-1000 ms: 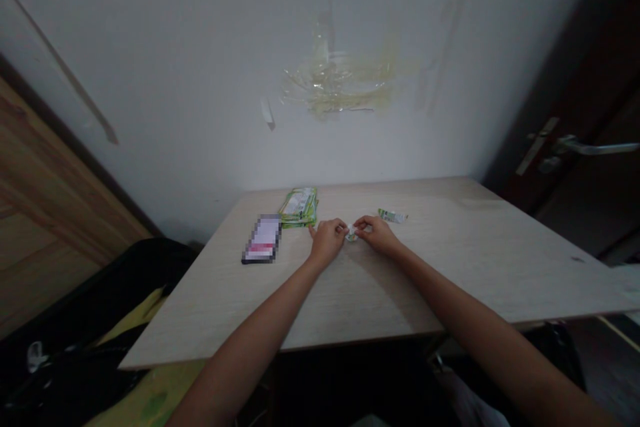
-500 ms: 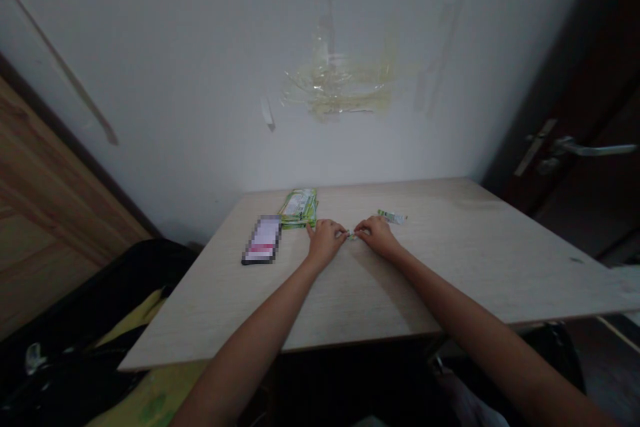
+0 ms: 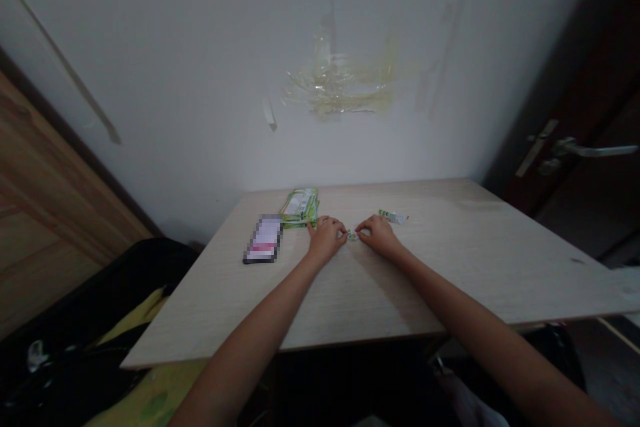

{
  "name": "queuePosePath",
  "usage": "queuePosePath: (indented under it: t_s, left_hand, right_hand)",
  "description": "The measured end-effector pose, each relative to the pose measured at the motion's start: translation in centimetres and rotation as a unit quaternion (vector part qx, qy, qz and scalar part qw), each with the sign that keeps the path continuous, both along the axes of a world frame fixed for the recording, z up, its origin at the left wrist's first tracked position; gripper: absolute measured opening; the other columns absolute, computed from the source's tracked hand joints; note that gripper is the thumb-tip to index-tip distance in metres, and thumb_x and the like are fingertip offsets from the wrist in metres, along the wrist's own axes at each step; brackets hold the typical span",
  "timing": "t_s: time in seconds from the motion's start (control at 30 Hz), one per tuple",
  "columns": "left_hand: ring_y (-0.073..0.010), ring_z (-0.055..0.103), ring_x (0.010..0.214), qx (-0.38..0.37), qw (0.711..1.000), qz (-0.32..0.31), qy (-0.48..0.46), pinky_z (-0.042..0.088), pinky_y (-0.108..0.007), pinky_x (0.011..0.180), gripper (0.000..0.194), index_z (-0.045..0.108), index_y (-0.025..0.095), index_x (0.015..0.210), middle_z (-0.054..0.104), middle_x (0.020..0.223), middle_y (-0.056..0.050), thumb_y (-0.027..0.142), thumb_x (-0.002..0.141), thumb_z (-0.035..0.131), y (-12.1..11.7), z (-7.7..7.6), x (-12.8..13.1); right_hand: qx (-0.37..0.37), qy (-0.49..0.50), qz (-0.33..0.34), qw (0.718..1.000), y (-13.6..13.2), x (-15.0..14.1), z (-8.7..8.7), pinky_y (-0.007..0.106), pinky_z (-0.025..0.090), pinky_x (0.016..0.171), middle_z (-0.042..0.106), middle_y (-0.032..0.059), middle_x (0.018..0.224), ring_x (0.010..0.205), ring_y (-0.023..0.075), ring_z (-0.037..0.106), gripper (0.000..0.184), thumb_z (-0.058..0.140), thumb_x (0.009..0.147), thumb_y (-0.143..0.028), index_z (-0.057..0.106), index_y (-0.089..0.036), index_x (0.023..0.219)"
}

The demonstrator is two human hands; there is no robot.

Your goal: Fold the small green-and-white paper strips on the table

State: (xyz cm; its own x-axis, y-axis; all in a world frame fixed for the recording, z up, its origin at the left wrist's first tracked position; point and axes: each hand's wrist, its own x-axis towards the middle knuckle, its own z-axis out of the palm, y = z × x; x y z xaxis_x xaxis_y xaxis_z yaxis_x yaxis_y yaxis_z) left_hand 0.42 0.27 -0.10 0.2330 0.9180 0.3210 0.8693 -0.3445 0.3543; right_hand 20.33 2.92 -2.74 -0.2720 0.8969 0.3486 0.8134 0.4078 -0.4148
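Observation:
Between my two hands is a small folded green-and-white wrapper (image 3: 351,235), close to the tabletop. My left hand (image 3: 326,237) pinches its left end with thumb and forefinger. The right end is pinched by the fingers of my right hand (image 3: 377,233). A stack of green-and-white flat packets (image 3: 301,205) lies just beyond my left hand. Behind my right hand rests a narrow green-and-white strip (image 3: 393,217), seemingly of the same printed material.
A phone (image 3: 264,238) with a blurred screen lies left of the hands on the pale wooden table (image 3: 450,260). The wall (image 3: 210,80) behind carries old tape (image 3: 345,90). A dark door with a metal handle (image 3: 595,148) stands at the right.
The wrapper between my fingers showed a larger, paler face a second ago, then looked flatter and narrower. Both hands have barely shifted and still pinch it. The stack, strip and phone stay in place.

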Motion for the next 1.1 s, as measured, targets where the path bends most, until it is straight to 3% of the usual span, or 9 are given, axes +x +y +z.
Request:
queuePosePath:
  t_s: [0.4,0.73,0.87,1.1]
  left_hand:
    - [-0.0304,0.043,0.131,0.002,0.999,-0.023,0.026,0.016,-0.070,0.112,0.019,0.071,0.029,0.098,0.067,0.124,-0.004,0.044,0.087,0.066,-0.10,-0.24,-0.49]
    - [-0.0285,0.043,0.131,-0.023,1.000,-0.012,0.013,0.018,-0.064,0.114,0.022,0.070,0.027,0.099,0.066,0.125,-0.004,0.046,0.087,0.067,-0.48,-0.07,-0.25]
    - [-0.0276,0.044,0.130,-0.017,1.000,-0.011,0.004,0.022,-0.059,0.112,0.023,0.071,0.028,0.097,0.066,0.125,-0.004,0.048,0.087,0.067,-0.35,-0.35,-0.35]
    - [-0.0275,0.042,0.130,-0.018,1.000,0.005,0.007,0.023,-0.058,0.111,0.018,0.073,0.029,0.097,0.063,0.129,-0.005,0.043,0.090,0.064,-0.30,-0.36,-0.31]
  right_hand:
    - [0.010,0.012,0.035,0.999,-0.45,0.55,0.20,0.038,0.042,0.101,0.067,0.0117,0.107,0.109,0.0258,0.058,0.026,0.069,0.083,-0.035,0.078,-0.020,0.102]
    - [0.029,0.058,0.036,0.997,-0.35,0.52,-0.25,0.039,0.045,0.097,0.070,0.0104,0.101,0.103,0.0251,0.061,0.022,0.073,0.080,-0.035,0.078,-0.019,0.096]
    - [0.004,0.127,0.098,0.987,-0.16,0.51,-0.04,0.034,0.047,0.092,0.073,0.0079,0.092,0.093,0.0212,0.065,0.015,0.069,0.083,-0.029,0.078,-0.019,0.088]
    - [-0.045,0.161,0.152,0.974,-0.13,0.90,0.55,0.031,0.050,0.086,0.074,0.0068,0.089,0.088,0.0196,0.066,0.022,0.069,0.085,-0.040,0.080,-0.021,0.083]
